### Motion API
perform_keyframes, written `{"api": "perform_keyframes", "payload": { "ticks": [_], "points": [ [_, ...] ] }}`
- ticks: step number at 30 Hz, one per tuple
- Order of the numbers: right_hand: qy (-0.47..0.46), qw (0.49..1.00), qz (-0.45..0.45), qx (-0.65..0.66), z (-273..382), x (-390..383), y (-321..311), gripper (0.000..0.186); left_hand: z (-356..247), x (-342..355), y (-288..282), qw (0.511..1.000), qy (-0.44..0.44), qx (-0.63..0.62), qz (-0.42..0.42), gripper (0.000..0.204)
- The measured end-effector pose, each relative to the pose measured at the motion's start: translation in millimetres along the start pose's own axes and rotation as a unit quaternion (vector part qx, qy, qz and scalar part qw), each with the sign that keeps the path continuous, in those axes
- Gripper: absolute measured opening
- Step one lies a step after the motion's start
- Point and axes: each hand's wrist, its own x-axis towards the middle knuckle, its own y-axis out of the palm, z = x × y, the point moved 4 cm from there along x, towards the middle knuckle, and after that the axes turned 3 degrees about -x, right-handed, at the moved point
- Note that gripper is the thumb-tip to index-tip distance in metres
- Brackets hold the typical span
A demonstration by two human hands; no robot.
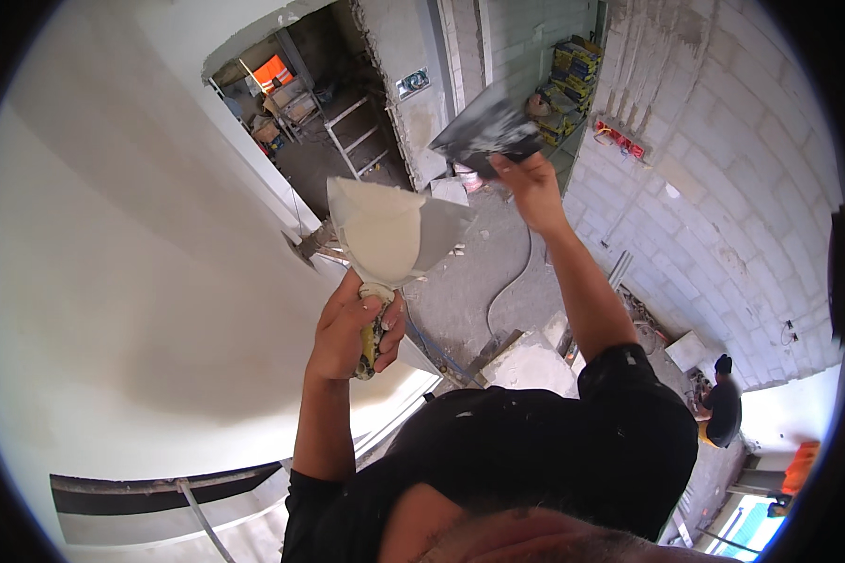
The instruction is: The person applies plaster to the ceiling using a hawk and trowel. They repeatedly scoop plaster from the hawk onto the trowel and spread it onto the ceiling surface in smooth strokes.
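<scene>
My left hand [340, 330] is wrapped round the yellow and black handle of a wide putty knife [444, 227], held up in front of my chest. A thick, smooth heap of cream plaster [380, 235] lies on its blade. Farther away and to the right, my right hand [535, 192] grips the edge of a broad dark steel spatula [483, 131], smeared with white and slightly blurred. The two blades are close but look apart. Along my left runs a smooth plastered wall [160, 281], with a darker, damp-looking band across it.
A rough doorway [385, 94] ahead shows a ladder [355, 131] beyond it. Stacked yellow bags [573, 80] stand at the far right. A cable [512, 281] crosses the dusty floor. Red electrical boxes [620, 138] sit in the block wall [723, 169]. Another person [721, 408] is at the lower right.
</scene>
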Motion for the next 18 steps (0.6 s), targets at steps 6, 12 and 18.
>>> {"api": "perform_keyframes", "payload": {
  "ticks": [6,12,18],
  "points": [
    [0.189,0.896,-0.019,0.402,23,-25,23,0.028,24,11,-18,0.993,-0.056,-0.105,0.008,0.047],
    [0.217,0.888,-0.05,0.402,11,-32,51,0.03,26,20,-4,0.992,-0.078,-0.081,0.054,0.039],
    [-0.017,0.923,-0.028,0.384,38,93,35,0.025,25,13,-11,0.995,-0.084,-0.015,-0.055,0.029]
  ]
}}
